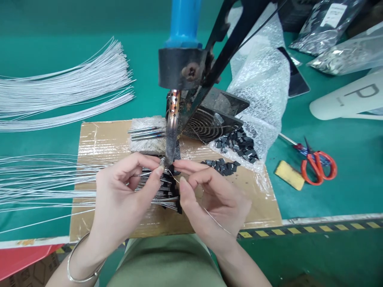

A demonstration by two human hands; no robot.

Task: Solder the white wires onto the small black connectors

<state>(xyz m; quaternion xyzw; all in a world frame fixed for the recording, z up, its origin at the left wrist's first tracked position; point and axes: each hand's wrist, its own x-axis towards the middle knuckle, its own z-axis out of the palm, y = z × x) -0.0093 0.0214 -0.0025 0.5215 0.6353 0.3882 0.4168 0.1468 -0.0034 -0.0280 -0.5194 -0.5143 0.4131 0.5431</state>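
Pinching with thumb and fingertips, the left hand point(125, 195) grips a small piece point(163, 164) right by the tip of a soldering iron point(172, 137); that piece is too covered to identify. The right hand point(214, 195) closes its thumb and forefinger on a thin silvery wire point(218, 223), whose near end reaches the iron's tip while the rest runs back across the palm. The blue-handled iron points downward on a black metal stand point(227, 44), over a sheet of cardboard point(251, 211). Beyond the right hand, a bubble-wrap bag point(263, 83) lies with its mouth toward the cardboard, holding a heap of small black pieces point(239, 145); a smaller pile point(223, 166) of similar pieces sits just outside it. At the upper right, a clear bag point(344, 56) contains many little silvery parts, and beside it a second bag point(320, 26) with a white label is filled with dark and silvery contents, too small to tell. A white cup point(338, 104) marked with a P stands nearer; its inside is hidden. White wires point(44, 175) run from the left under the left hand to black ends point(167, 189) on the cardboard, and another bundle point(74, 87) lies loose on the green table point(149, 36). Orange-handled scissors point(314, 171) rest near a yellow sponge point(289, 175).
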